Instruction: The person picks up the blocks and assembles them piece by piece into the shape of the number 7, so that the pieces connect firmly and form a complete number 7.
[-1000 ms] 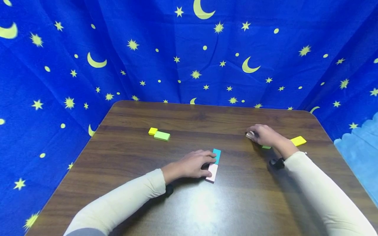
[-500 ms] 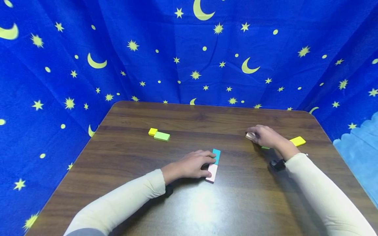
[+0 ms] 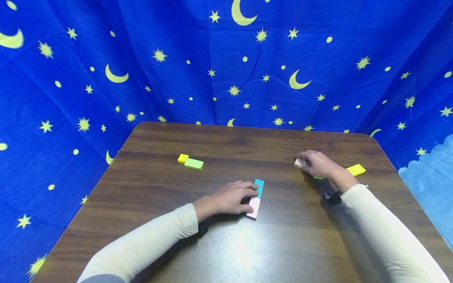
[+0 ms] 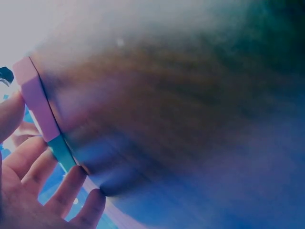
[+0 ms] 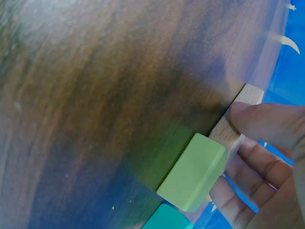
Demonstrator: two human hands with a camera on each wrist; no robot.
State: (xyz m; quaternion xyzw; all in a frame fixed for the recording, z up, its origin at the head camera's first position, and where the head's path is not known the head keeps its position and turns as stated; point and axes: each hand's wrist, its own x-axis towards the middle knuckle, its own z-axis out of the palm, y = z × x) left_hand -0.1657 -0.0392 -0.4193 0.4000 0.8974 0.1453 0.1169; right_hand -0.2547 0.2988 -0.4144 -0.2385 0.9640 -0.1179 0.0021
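Observation:
In the head view a teal block (image 3: 260, 188) and a pale pink block (image 3: 254, 208) lie end to end. My left hand (image 3: 231, 197) touches them from the left, fingertips on the teal one and thumb at the pink one. Further right, my right hand (image 3: 318, 164) pinches a plain wooden block (image 3: 299, 163) between thumb and fingers. The right wrist view shows this wooden block (image 5: 226, 131) beside a light green block (image 5: 193, 174), with another teal block (image 5: 167, 219) below. The hand and wrist cover much of that group in the head view.
A small yellow block (image 3: 183, 158) and a light green block (image 3: 194, 164) sit together at the back left. Another yellow block (image 3: 356, 169) lies behind the right wrist. The brown wooden table (image 3: 240, 141) reaches to a blue star-and-moon curtain (image 3: 198, 78).

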